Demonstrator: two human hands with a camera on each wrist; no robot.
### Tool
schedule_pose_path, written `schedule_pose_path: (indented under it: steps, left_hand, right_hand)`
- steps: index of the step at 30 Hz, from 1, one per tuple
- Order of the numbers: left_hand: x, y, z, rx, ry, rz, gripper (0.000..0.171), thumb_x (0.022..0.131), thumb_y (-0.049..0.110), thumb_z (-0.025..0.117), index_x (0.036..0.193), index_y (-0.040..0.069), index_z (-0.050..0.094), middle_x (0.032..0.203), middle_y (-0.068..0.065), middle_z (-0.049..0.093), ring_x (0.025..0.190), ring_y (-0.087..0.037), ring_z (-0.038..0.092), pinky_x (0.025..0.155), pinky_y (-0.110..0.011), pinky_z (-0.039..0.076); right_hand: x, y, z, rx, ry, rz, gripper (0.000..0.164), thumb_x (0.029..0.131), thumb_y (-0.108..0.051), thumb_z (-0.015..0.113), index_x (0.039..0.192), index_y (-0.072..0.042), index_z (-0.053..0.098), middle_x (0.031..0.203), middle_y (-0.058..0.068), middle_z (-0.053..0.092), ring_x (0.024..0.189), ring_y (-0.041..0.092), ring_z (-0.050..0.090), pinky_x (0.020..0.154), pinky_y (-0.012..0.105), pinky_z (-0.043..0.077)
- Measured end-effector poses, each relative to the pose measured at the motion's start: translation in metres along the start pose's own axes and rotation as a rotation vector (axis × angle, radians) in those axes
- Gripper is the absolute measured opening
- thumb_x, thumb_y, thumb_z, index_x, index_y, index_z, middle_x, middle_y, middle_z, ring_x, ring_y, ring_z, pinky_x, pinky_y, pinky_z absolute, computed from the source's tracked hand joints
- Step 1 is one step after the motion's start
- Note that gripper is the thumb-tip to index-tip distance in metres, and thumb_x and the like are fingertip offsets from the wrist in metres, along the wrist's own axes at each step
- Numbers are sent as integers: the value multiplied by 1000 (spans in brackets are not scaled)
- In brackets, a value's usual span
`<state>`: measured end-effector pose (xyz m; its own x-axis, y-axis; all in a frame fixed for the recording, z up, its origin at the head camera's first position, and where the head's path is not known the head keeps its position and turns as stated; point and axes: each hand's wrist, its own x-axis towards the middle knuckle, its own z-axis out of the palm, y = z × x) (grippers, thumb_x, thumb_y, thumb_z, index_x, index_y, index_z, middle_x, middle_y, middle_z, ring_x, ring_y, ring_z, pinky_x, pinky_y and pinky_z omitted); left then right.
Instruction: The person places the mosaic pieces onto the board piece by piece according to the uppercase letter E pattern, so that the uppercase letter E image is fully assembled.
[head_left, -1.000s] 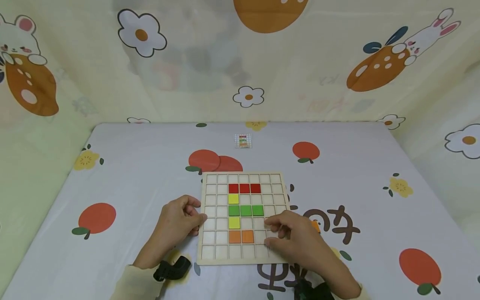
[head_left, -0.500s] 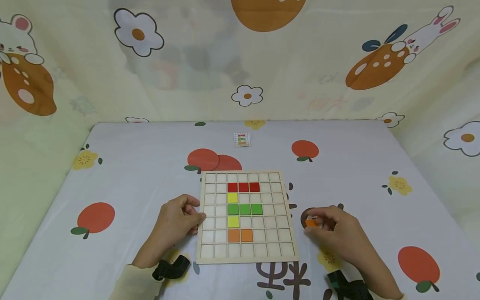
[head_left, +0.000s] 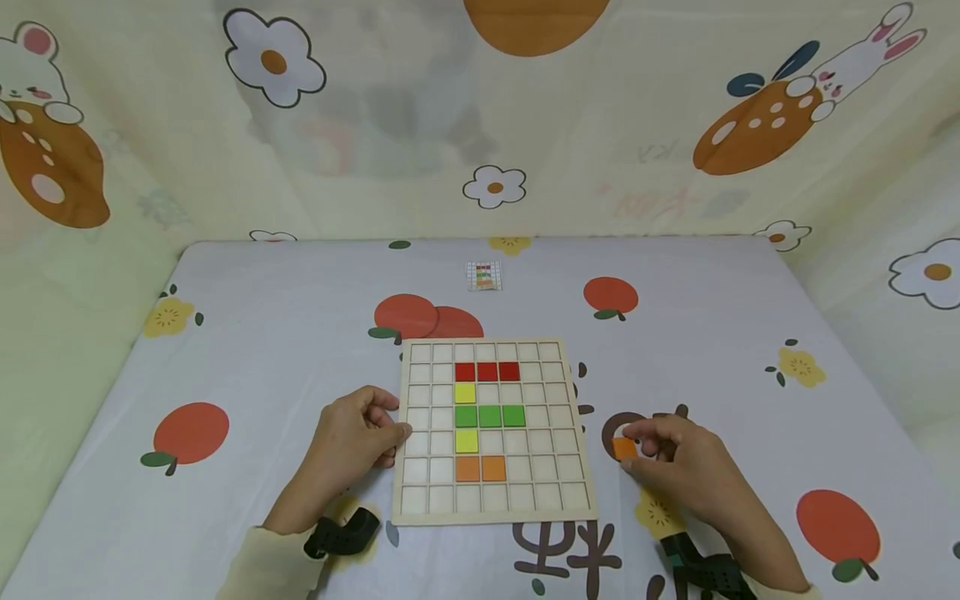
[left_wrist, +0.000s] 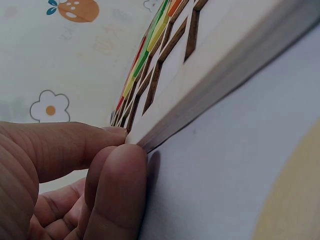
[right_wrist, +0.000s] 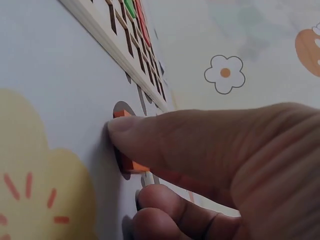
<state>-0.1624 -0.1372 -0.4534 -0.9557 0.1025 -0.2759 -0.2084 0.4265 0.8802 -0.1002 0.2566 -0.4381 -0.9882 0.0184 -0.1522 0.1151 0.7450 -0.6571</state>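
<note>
A square wooden grid board (head_left: 555,483) lies on the table; red, yellow, green and orange square tiles sit in some of its cells. My left hand (head_left: 356,442) is at its left edge, and in the left wrist view the thumb and a finger (left_wrist: 120,175) pinch the board's rim (left_wrist: 200,85). Right of the board, my right hand (head_left: 693,467) holds a loose orange tile (head_left: 624,449) between thumb and index finger, low over the cloth. From the right wrist, the thumb partly covers that orange tile (right_wrist: 134,166); whether it touches the table I cannot tell.
A small pattern card (head_left: 483,276) with a matching coloured grid lies beyond the board. The tablecloth (head_left: 285,333) is printed with fruit, flowers and dark lettering. A printed curtain (head_left: 390,150) hangs behind the table.
My right hand has moved right, from over the board's lower right to the loose orange tile beside it, and has taken hold of it. The left hand has stayed at the board's edge.
</note>
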Motion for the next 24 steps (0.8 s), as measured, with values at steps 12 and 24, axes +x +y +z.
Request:
schedule_pose_path:
  steps: [12, 24]
  left_hand:
    - [0, 1, 0, 21, -1, -1, 29, 87, 2, 80, 112, 1, 65, 76, -8, 64, 53, -17, 63, 54, -25, 57]
    - [-1, 2, -1, 33, 7, -7, 28, 88, 3, 79, 112, 1, 65, 76, -8, 63, 53, -17, 62, 53, -25, 56]
  right_hand:
    - [-1, -4, 1, -14, 11, 16, 23, 80, -11, 87, 97, -10, 72, 86, 4, 58, 70, 15, 50, 59, 25, 43]
    - [1, -7, 4, 60, 21, 18, 15, 87, -12, 84, 96, -10, 73, 75, 1, 63, 65, 13, 56, 56, 25, 47]
